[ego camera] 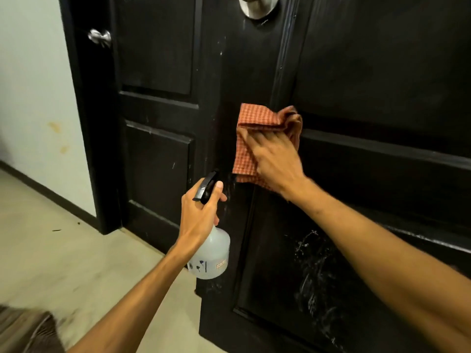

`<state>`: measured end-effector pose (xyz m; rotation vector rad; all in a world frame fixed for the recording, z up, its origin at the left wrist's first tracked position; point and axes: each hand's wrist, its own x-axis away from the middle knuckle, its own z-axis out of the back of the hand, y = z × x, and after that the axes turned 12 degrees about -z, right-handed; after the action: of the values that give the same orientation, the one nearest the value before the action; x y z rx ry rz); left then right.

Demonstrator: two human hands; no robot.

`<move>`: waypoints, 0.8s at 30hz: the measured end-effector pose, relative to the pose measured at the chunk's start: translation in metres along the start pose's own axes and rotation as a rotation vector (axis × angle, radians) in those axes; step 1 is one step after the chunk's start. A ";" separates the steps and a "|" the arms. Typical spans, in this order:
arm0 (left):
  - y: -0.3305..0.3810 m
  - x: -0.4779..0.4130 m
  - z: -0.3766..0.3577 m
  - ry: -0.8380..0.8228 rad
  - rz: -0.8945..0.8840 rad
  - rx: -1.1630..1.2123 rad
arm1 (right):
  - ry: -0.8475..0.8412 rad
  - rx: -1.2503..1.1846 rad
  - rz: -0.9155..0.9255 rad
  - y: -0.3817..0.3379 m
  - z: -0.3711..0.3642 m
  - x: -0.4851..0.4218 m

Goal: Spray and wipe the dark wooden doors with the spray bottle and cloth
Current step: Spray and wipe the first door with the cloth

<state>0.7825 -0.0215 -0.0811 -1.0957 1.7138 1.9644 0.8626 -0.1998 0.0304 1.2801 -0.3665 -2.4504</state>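
Cloth [257, 115] pressed flat against the near dark door [369, 80] at mid-height, spray bottle [214, 256] held just to its lower left.
The orange checked cloth is folded and lies under the right hand [276, 161], whose straight fingers are spread over it. The left hand [200, 215] is curled round the neck of the translucent bottle, below its black spray head, nozzle toward the door. White streaks [313, 271] mark the lower panel. A second dark door [158, 72] with a metal knob [99, 36] stands behind on the left, beside a pale wall [33, 98] and beige floor [51, 250].
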 end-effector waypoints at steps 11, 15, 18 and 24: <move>-0.029 0.008 0.036 0.059 0.052 -0.046 | -0.120 0.111 0.164 -0.057 -0.027 -0.005; -0.033 0.012 0.040 0.046 0.040 -0.026 | -0.293 0.129 0.334 -0.094 -0.065 0.054; -0.039 0.019 0.042 0.025 0.052 -0.036 | -0.409 0.100 0.386 -0.089 -0.070 0.077; -0.042 0.026 0.022 0.013 0.079 -0.032 | -0.312 0.122 0.144 -0.051 -0.057 0.091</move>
<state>0.7860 0.0031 -0.1294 -1.0693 1.7644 2.0431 0.8519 -0.1953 -0.0876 0.8769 -0.6741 -2.5342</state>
